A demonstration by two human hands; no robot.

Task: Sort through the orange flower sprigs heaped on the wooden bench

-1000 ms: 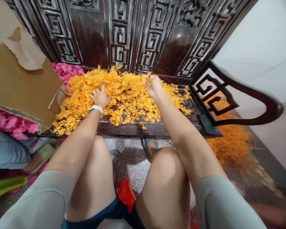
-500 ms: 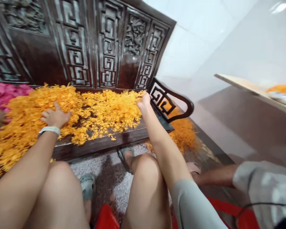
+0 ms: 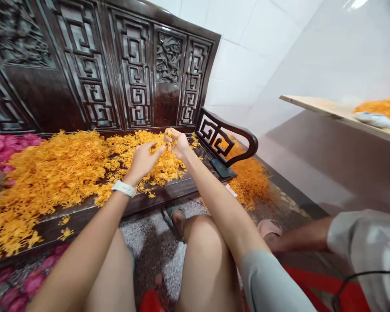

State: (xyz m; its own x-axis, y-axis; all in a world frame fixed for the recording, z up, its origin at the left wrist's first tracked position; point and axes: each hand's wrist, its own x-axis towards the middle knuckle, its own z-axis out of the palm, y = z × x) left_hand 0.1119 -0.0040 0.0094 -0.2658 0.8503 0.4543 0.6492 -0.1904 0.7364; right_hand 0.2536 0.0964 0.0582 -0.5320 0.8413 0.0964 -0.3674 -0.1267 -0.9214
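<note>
Here, two hands (image 3: 143,162) (image 3: 181,145) are over one bench (image 3: 166,106) bearing yellow flowers (image 3: 56,167).

A smooth, whitish band (image 3: 124,188) left of centre; a plain, pale grey sleeve (image 3: 269,277) lower right; a greyish-green sandal (image 3: 169,215) below centre.

Frilly yellow-orange flowers (image 3: 61,167) lie in a dense, tangled heap over the left part of the worktop (image 3: 162,195), thinning into a looser scatter toward its right end; two stray blooms (image 3: 65,234) lie by the front edge.
</note>
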